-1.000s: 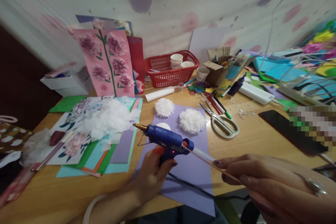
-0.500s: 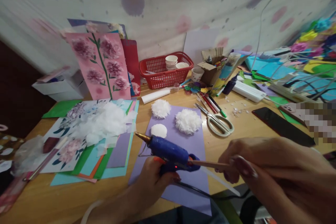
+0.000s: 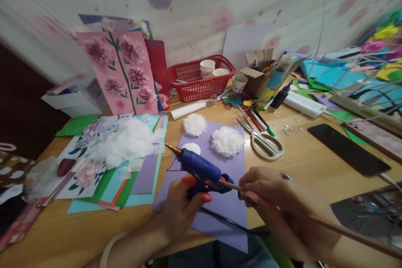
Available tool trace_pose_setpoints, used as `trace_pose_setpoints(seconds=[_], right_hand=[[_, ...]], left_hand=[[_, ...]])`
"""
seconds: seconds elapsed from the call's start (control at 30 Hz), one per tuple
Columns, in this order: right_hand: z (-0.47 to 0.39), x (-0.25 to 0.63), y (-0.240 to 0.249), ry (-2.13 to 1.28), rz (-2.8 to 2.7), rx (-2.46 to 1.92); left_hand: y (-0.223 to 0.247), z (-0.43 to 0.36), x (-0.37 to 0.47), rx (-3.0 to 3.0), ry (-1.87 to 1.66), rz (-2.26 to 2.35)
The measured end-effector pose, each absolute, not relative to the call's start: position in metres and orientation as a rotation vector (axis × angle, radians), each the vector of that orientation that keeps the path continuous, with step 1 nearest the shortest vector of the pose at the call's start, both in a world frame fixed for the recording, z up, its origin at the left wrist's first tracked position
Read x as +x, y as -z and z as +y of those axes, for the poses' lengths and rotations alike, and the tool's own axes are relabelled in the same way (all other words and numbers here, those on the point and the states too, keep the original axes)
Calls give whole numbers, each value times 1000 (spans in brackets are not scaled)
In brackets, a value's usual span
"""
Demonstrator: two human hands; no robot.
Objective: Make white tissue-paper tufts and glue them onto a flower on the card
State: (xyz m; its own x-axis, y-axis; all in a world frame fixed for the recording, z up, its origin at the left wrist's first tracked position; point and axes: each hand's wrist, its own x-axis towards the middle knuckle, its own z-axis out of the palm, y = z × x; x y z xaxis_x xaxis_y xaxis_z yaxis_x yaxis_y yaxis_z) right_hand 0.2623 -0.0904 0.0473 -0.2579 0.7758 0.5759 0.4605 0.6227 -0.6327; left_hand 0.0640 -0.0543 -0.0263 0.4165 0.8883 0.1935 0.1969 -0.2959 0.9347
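On blue glue gun point(image 3: 201, 167), small unreadable marking, left hand point(image 3: 184, 203)

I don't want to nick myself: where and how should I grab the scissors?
I'd grip the scissors by the loops, from above on your near right side: they lie flat, loops towards you, blades pointing away, close beside the pens.
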Motion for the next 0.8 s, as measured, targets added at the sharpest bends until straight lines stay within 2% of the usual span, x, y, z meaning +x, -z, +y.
trace_pose_setpoints(seconds=[0.2, 0.8], right_hand=[[-86, 267, -43, -443, -2023, -861], [-70, 265, -44, -1311, -1305, -787]], left_hand=[[29, -55, 63, 1805, -959, 977], [37, -55, 64, 1568, -867, 931]])
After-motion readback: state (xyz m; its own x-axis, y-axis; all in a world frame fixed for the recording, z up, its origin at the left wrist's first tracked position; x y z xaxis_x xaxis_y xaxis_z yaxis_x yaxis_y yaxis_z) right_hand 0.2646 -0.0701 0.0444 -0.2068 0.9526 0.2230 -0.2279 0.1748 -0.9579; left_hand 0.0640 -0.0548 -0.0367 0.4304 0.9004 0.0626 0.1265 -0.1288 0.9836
